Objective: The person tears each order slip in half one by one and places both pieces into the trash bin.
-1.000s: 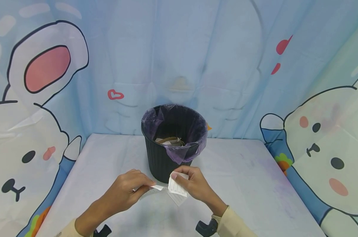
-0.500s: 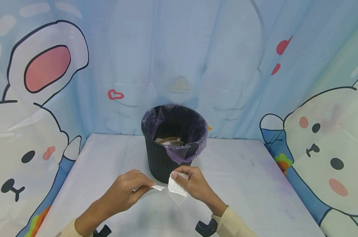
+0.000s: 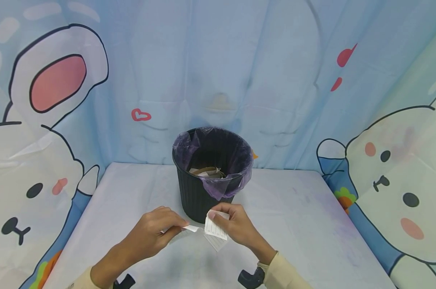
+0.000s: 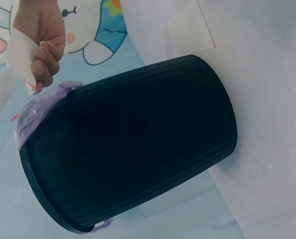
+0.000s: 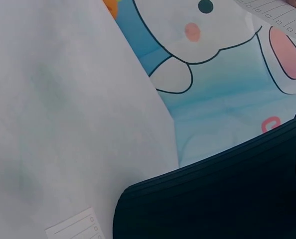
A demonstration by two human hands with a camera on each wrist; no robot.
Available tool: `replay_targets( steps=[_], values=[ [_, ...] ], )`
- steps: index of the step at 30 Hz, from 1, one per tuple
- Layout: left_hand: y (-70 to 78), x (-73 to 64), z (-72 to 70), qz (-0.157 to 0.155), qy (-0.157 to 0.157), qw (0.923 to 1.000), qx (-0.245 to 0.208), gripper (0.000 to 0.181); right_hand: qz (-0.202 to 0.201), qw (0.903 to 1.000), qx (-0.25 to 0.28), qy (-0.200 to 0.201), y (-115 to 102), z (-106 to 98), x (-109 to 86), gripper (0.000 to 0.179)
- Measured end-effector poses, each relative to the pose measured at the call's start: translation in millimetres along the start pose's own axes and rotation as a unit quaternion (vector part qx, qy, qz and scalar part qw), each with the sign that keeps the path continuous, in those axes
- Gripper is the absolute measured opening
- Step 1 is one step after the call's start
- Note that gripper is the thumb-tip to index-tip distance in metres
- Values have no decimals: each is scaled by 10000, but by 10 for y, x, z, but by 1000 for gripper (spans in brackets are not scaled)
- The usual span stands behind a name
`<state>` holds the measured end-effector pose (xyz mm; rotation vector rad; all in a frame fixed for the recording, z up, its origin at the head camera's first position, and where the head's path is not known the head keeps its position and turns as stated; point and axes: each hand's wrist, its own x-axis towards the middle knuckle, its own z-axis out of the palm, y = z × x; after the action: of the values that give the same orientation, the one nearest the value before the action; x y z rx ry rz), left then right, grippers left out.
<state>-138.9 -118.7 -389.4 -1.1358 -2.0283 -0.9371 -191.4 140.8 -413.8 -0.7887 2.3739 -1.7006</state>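
- Fingers: the left hand (image 3: 159, 231), lower left of centre in the head view, pinches a paper strip (image 3: 191, 228) between thumb and fingertips. The right hand (image 3: 241, 226), low and just right of centre, has its thumb across a lined slip (image 3: 215, 229), fingers bent behind it. We read both grips as closed down to the thickness of paper.
- Backdrop (image 3: 221, 60): pale blue, filling the upper frame, with cartoon animals at the left and right edges.
- Table (image 3: 293, 216): white, across the lower half; we note faint purple smudges toward the right.
- Bin (image 3: 199, 196): black, ribbed, upright at the centre, just beyond the hands.
- Liner (image 3: 223, 186): thin purple plastic, folded over the bin's rim and hanging lowest at the front right.
- Sleeves (image 3: 284, 273): cream, entering at the bottom edge, a black piece (image 3: 252, 278) beside the right wrist.
- Loose sheet (image 3: 215, 243): lined, on the table at lower centre, partly behind the lined slip.
- The slip and the strip sit nearly end to end at lower centre; we cannot tell whether they touch.
- Scraps (image 3: 207, 172): brown and white, inside the bin, too jumbled for us to count.
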Motion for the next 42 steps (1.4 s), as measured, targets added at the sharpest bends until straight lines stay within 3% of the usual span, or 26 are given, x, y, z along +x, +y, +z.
replay_targets(
  steps=[5,10,17,19,22,27,30,36,42],
  values=[
    [1,13,2,198,110,9997,-39,32,23,10000,-16,22,-2,3,0,17],
    [-17,-6,9,173,72,9998,-83,5,28,10000,3,21,4,-5,0,17],
    [-5,-4,-1,185,92,9998,-72,7,7,10000,29,30,3,-8,1,17],
    [-1,-11,-4,110,56,9999,-49,16,22,10000,24,43,1,-8,0,17],
    [8,-13,-12,73,53,10000,15,4,20,10000,39,57,-7,-14,-3,16],
    [18,-1,-25,187,127,9997,83,31,69,9999,7,79,-7,-21,-4,16],
    [12,7,-21,289,167,9994,74,31,103,9999,-10,91,-2,-23,-2,15],
    [-13,-1,-6,405,185,9990,10,9,71,9999,-63,114,13,-22,0,15],
    [-8,4,-10,391,175,9991,45,27,59,9999,-65,126,11,-22,-1,16]
  ],
)
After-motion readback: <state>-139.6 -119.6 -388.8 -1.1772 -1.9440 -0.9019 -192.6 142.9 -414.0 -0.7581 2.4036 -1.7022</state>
